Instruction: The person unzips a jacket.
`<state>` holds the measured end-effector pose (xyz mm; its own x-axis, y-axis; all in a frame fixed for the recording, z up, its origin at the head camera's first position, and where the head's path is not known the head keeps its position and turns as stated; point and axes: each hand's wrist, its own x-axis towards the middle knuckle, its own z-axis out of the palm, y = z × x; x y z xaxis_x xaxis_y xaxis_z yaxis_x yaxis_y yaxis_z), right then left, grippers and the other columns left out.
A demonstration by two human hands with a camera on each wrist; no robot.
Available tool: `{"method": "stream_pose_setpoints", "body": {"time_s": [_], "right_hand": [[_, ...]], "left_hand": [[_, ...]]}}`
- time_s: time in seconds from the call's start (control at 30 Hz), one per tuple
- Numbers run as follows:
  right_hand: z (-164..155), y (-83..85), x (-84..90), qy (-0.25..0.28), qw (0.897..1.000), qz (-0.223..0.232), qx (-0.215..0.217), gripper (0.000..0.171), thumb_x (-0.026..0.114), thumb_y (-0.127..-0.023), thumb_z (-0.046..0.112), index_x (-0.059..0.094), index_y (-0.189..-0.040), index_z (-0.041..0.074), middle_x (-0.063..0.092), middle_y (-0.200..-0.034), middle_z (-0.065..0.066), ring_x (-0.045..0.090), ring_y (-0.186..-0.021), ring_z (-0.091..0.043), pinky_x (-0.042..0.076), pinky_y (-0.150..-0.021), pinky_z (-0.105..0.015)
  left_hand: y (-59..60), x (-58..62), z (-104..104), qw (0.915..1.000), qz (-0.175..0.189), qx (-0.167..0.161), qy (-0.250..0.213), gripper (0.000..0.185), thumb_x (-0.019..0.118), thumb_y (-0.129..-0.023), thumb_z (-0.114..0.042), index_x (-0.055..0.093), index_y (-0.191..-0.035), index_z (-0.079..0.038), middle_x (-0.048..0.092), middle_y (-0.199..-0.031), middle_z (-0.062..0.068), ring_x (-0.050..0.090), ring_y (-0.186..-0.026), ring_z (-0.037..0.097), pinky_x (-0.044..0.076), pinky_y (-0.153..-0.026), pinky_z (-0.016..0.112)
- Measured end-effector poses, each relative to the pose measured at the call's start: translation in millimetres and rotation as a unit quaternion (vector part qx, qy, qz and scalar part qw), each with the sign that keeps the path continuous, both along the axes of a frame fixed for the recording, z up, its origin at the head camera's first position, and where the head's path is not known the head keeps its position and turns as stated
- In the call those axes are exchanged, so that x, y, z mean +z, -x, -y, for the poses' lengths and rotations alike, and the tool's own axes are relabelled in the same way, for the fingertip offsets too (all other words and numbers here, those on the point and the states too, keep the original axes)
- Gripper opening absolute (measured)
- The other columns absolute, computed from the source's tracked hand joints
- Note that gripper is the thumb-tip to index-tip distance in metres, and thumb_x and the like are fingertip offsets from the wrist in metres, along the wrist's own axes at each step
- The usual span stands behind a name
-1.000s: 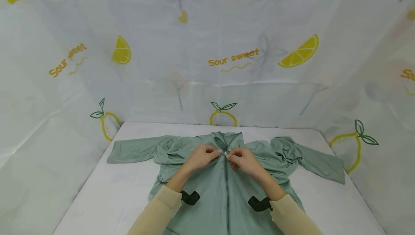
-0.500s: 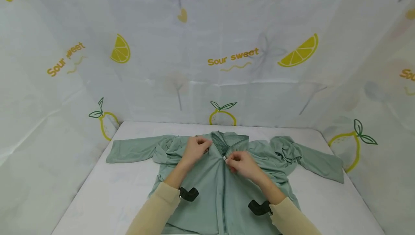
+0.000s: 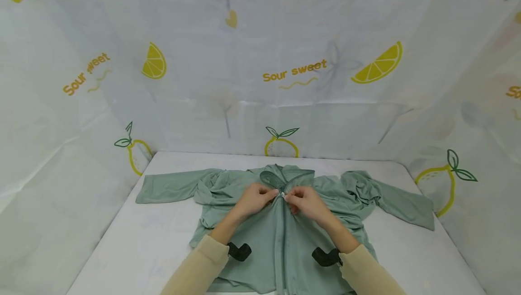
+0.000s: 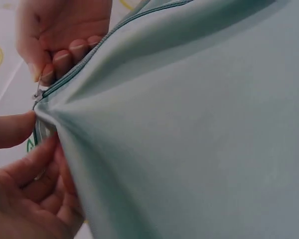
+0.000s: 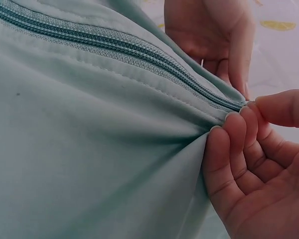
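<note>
A pale green zip-up jacket (image 3: pixel 281 240) lies front up on the white table (image 3: pixel 142 240), sleeves spread to both sides. Both hands meet at the top of its zipper (image 3: pixel 283 222), just below the collar (image 3: pixel 285 176). My left hand (image 3: pixel 272 193) pinches the fabric on the left edge of the zipper. My right hand (image 3: pixel 290 196) pinches the fabric on the right edge, beside the small metal zipper pull (image 4: pixel 38 93). In the right wrist view the closed zipper teeth (image 5: pixel 114 47) run up to my right hand's fingertips (image 5: pixel 234 122); the fabric bunches under them.
White cloth walls printed with lemons (image 3: pixel 281 143) close in the table at the back, left and right. The left sleeve (image 3: pixel 171 186) reaches toward the left wall, the crumpled right sleeve (image 3: pixel 390 197) toward the right. Black camera mounts (image 3: pixel 240 250) sit on both wrists.
Half a second ago my left hand was up on the left collar; it has come back down to the zipper top, opposite my right hand, which barely moved.
</note>
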<state>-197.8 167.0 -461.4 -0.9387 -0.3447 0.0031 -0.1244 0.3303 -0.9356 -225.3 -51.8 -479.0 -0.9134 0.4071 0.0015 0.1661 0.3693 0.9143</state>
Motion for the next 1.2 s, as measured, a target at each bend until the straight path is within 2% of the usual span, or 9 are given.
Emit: {"method": "stream_pose_setpoints", "body": {"time_s": [0.2, 0.4, 0.57, 0.7, 0.87, 0.93, 1.03, 1.13, 1.2], "right_hand": [[-1.9, -0.2, -0.4, 0.004, 1.0, 0.006, -0.008, 0.022, 0.061, -0.102, 0.013, 0.068, -0.091, -0.005, 0.063, -0.078, -0.008, 0.061, -0.066, -0.018, 0.056, -0.064, -0.034], [-1.5, -4.5, 1.1, -0.001, 1.0, 0.003, 0.008, 0.023, 0.063, -0.101, 0.015, 0.068, -0.09, -0.004, 0.063, -0.075, -0.007, 0.061, -0.065, -0.018, 0.055, -0.063, -0.034], [-5.8, -10.0, 3.8, -0.014, 0.999, -0.006, 0.038, 0.024, 0.061, -0.102, 0.013, 0.068, -0.086, -0.003, 0.059, -0.066, -0.01, 0.056, -0.059, -0.023, 0.047, -0.058, -0.032], [-8.5, -11.7, 4.0, -0.01, 0.998, -0.002, 0.059, 0.025, 0.058, -0.104, 0.012, 0.069, -0.088, -0.005, 0.059, -0.067, -0.011, 0.058, -0.06, -0.025, 0.05, -0.059, -0.035], [-8.0, -11.8, 6.1, 0.004, 0.999, 0.008, 0.052, 0.025, 0.059, -0.103, 0.013, 0.068, -0.087, -0.005, 0.061, -0.071, -0.01, 0.059, -0.063, -0.023, 0.055, -0.063, -0.039], [-8.2, -11.6, 7.2, 0.011, 0.999, 0.01, 0.051, 0.025, 0.06, -0.102, 0.013, 0.068, -0.087, -0.004, 0.061, -0.073, -0.009, 0.059, -0.064, -0.022, 0.055, -0.064, -0.04], [-8.3, -11.0, 9.7, 0.015, 0.999, 0.01, 0.05, 0.025, 0.059, -0.102, 0.013, 0.068, -0.087, -0.005, 0.062, -0.075, -0.009, 0.059, -0.064, -0.022, 0.055, -0.065, -0.039], [-7.9, -10.7, 12.3, 0.017, 0.999, 0.007, 0.051, 0.024, 0.059, -0.103, 0.013, 0.068, -0.089, -0.005, 0.063, -0.077, -0.009, 0.06, -0.065, -0.021, 0.055, -0.065, -0.038], [-7.0, -11.0, 14.0, 0.02, 0.999, 0.006, 0.051, 0.024, 0.058, -0.103, 0.012, 0.069, -0.091, -0.006, 0.063, -0.078, -0.01, 0.06, -0.066, -0.021, 0.056, -0.066, -0.038]], "left_hand": [[0.7, -2.1, -5.1, 0.9964, 0.037, 0.003, -0.075, 0.041, 0.067, -0.1, -0.035, 0.067, -0.073, -0.005, 0.047, -0.059, -0.001, 0.037, -0.054, 0.015, 0.035, -0.057, 0.03], [2.5, 3.8, -7.1, 0.993, 0.031, 0.068, -0.091, 0.024, 0.069, -0.099, -0.025, 0.075, -0.087, -0.005, 0.054, -0.065, -0.003, 0.046, -0.06, 0.012, 0.04, -0.059, 0.029], [4.5, 10.2, -3.2, 0.9896, 0.018, 0.11, -0.091, 0.023, 0.067, -0.1, -0.022, 0.075, -0.087, -0.004, 0.054, -0.067, -0.001, 0.044, -0.059, 0.015, 0.039, -0.058, 0.031], [6.5, 9.2, 0.6, 0.9909, 0.005, 0.113, -0.072, 0.024, 0.067, -0.101, -0.023, 0.076, -0.091, -0.003, 0.061, -0.073, 0.0, 0.05, -0.063, 0.014, 0.043, -0.059, 0.031], [3.7, 7.0, 5.5, 0.9915, -0.028, 0.119, -0.046, 0.027, 0.069, -0.099, -0.031, 0.077, -0.09, -0.006, 0.066, -0.079, 0.0, 0.057, -0.068, 0.014, 0.048, -0.063, 0.032], [1.0, 6.2, 7.0, 0.9929, -0.05, 0.104, -0.03, 0.033, 0.069, -0.099, -0.034, 0.075, -0.081, -0.007, 0.063, -0.072, -0.002, 0.053, -0.062, 0.012, 0.046, -0.059, 0.031], [-3.0, 5.1, 7.3, 0.9974, -0.065, 0.032, -0.002, 0.046, 0.064, -0.102, -0.039, 0.069, -0.069, -0.008, 0.054, -0.061, -0.006, 0.042, -0.052, 0.008, 0.039, -0.054, 0.027], [-6.4, 4.7, 5.3, 0.9984, -0.033, -0.046, -0.01, 0.052, 0.061, -0.103, -0.041, 0.061, -0.065, -0.005, 0.043, -0.055, -0.004, 0.031, -0.048, 0.009, 0.032, -0.052, 0.026], [-7.2, 4.0, 3.4, 0.9976, 0.001, -0.059, -0.035, 0.045, 0.063, -0.103, -0.038, 0.068, -0.072, -0.005, 0.044, -0.056, -0.005, 0.032, -0.049, 0.009, 0.033, -0.053, 0.026]]}}
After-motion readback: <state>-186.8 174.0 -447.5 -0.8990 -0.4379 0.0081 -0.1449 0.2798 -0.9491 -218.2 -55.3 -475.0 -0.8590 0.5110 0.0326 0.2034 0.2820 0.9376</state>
